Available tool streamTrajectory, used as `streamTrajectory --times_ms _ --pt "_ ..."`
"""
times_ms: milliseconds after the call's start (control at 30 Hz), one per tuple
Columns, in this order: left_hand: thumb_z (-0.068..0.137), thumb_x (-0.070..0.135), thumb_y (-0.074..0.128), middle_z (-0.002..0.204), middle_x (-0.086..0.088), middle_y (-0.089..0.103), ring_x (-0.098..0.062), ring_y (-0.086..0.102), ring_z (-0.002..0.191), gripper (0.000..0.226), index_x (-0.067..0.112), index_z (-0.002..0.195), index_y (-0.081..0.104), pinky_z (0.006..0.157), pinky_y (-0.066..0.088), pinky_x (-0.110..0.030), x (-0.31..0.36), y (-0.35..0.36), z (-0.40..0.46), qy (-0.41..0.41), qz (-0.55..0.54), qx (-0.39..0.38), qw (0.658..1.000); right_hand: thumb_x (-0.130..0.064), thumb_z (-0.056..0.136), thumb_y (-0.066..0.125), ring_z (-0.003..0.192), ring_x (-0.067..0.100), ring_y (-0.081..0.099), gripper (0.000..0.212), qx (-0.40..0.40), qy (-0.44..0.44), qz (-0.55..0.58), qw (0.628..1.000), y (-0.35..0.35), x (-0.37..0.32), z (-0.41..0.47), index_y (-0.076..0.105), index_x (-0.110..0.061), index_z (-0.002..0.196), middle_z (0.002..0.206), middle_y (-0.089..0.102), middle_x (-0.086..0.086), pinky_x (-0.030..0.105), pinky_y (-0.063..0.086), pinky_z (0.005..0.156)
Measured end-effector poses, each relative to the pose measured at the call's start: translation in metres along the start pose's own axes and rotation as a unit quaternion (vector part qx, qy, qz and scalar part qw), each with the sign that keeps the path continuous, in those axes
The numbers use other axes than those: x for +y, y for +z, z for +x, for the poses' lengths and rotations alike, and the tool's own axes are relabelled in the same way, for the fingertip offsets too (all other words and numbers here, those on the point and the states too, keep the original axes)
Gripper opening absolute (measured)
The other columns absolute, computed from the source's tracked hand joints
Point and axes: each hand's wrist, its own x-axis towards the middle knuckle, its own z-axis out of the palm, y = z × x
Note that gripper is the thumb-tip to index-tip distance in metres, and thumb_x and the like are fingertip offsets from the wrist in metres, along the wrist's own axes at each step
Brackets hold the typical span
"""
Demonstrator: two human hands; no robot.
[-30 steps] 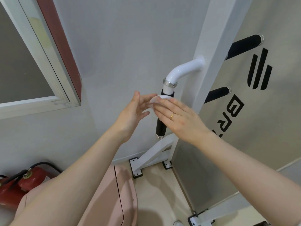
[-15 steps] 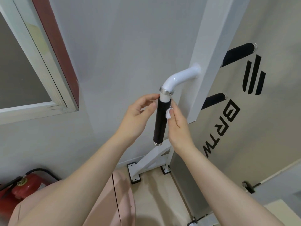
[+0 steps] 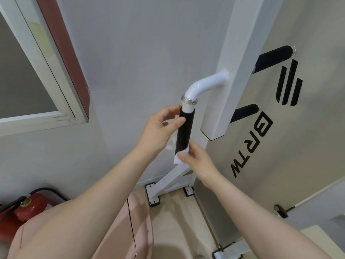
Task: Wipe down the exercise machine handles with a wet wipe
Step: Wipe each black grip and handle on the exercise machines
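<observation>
A black foam handle (image 3: 183, 131) hangs down from a bent white tube (image 3: 202, 86) on the machine's white post (image 3: 236, 58). My left hand (image 3: 158, 131) pinches the handle near its top, thumb and fingers on its left side. My right hand (image 3: 196, 159) presses a white wet wipe (image 3: 180, 156) against the handle's bottom end, which the wipe and fingers hide. Two more black handles, one upper (image 3: 272, 57) and one lower (image 3: 244, 113), stick out to the right of the post.
A beige panel (image 3: 298, 146) with black lettering stands right of the post. The white base brace (image 3: 168, 182) is bolted to the floor below. A red fire extinguisher (image 3: 28, 208) lies at lower left. A window frame (image 3: 61, 90) is on the left wall.
My right hand has slid the wipe down the handle from near its top to its bottom end. My left hand has stayed near the top of the handle.
</observation>
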Motion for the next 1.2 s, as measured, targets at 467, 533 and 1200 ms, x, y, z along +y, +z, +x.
streamTrajectory --times_ms 467,533,1200 --pt "0.089 0.012 0.057 0.086 0.012 0.066 0.013 0.058 0.069 0.020 0.018 0.107 0.065 0.065 0.040 -0.003 0.000 0.004 -0.009 -0.022 0.021 0.022 0.999 -0.018 0.078 0.069 0.098 0.018 0.060 0.029 0.055 0.063 -0.052 0.995 0.016 0.019 -0.001 0.057 -0.023 0.105 0.099 0.064 -0.002 0.032 0.048 0.085" --pt "0.090 0.013 0.058 0.088 0.010 0.066 0.012 0.058 0.069 0.022 0.018 0.110 0.065 0.066 0.041 -0.004 0.000 0.005 -0.009 -0.025 0.036 0.028 0.999 -0.017 0.076 0.070 0.092 0.018 0.062 0.026 0.083 0.032 -0.026 0.996 0.012 -0.001 0.003 0.058 -0.023 0.098 0.094 0.065 -0.001 0.037 0.051 0.084" --pt "0.092 0.018 0.054 0.076 0.015 0.071 -0.007 0.065 0.083 0.022 0.034 0.087 0.069 0.077 0.050 -0.022 0.009 0.002 -0.007 -0.063 -0.010 0.005 0.998 -0.015 0.086 0.057 0.093 0.013 0.062 0.045 0.169 -0.174 0.027 0.970 0.004 -0.050 0.007 0.050 -0.030 0.128 0.098 0.067 -0.004 0.025 0.049 0.086"
